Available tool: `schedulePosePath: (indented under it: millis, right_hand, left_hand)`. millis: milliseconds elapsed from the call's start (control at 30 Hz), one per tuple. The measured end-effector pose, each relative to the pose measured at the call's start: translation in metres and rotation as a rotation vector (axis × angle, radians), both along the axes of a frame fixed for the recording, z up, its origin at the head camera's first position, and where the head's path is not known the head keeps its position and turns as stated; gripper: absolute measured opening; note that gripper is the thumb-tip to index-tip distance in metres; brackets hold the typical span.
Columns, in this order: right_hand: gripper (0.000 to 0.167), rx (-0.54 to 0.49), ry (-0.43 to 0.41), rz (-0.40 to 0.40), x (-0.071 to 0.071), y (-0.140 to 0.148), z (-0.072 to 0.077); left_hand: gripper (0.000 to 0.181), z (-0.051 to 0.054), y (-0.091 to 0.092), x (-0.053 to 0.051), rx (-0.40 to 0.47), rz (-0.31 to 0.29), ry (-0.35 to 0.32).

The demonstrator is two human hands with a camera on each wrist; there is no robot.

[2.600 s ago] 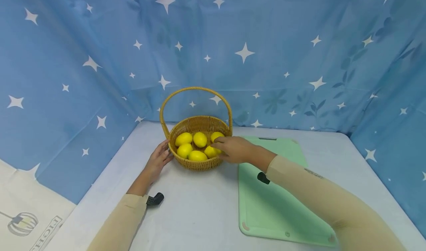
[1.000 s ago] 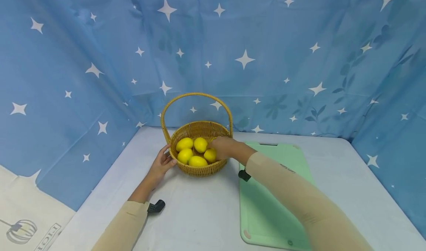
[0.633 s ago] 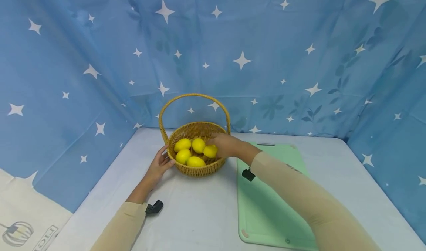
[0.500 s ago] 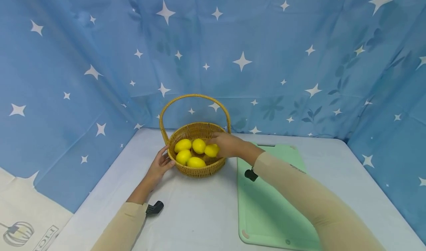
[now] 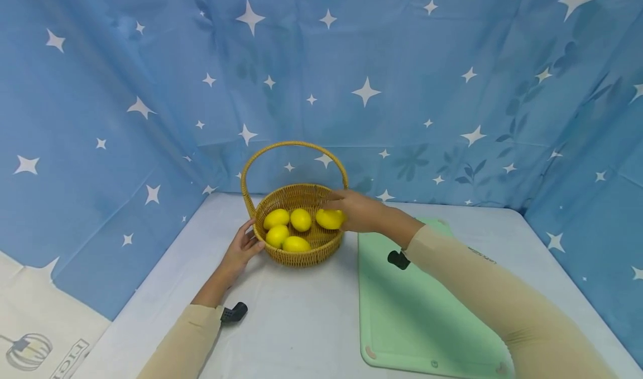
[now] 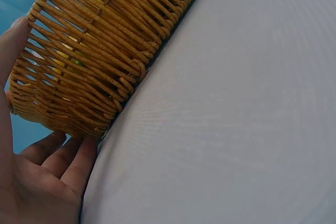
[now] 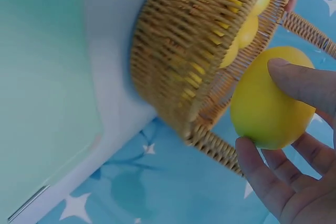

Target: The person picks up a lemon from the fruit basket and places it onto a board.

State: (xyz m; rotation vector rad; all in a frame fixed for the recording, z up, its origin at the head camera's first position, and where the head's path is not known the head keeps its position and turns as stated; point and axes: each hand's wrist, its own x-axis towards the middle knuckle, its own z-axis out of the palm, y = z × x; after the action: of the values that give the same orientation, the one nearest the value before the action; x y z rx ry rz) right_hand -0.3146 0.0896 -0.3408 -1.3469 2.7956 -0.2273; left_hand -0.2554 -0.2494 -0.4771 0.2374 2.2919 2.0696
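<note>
A yellow lemon (image 7: 270,100) is pinched between the thumb and fingers of my right hand (image 5: 364,211). It hangs over the right rim of the wicker basket (image 5: 301,259), partly covered by the hand in the head view. Inside the basket lie several more lemons (image 5: 296,244), towards its left and front. My left hand (image 5: 238,256) rests against the basket's left wall. In the left wrist view its thumb lies near the rim and its fingers (image 6: 81,163) touch the lower side close to the table.
The basket's tall hoop handle (image 5: 293,143) stands upright above it. A pale green cutting board (image 5: 427,312) lies on the white table (image 5: 291,334) to the right, partly beneath my right arm. A blue curtain with stars (image 5: 402,61) closes off the back and sides.
My right hand has gone down into the basket's right side, taken hold of a lemon, and moved it up and right to the rim. My left hand has stayed at the basket.
</note>
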Motion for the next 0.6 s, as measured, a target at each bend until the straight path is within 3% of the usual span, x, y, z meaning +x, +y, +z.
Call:
schedulePosePath:
  millis: [167, 333, 467, 600]
  right_hand:
    - [0.056, 0.013, 0.004, -0.025, 0.005, 0.021, -0.004]
    - [0.060, 0.001, -0.007, -0.074, 0.004, 0.037, -0.017]
    - [0.058, -0.013, -0.002, -0.088, 0.004, 0.047, -0.025]
    - [0.054, -0.020, -0.006, -0.098, 0.004, 0.053, -0.032]
  left_hand:
    - [0.077, -0.014, -0.002, -0.008, -0.009, 0.013, 0.019]
    - [0.076, -0.017, -0.003, -0.009, -0.022, 0.018, 0.043]
    - [0.076, -0.014, -0.003, -0.008, -0.016, 0.014, 0.022]
    - [0.077, -0.001, -0.001, 0.000, -0.017, 0.001, 0.013]
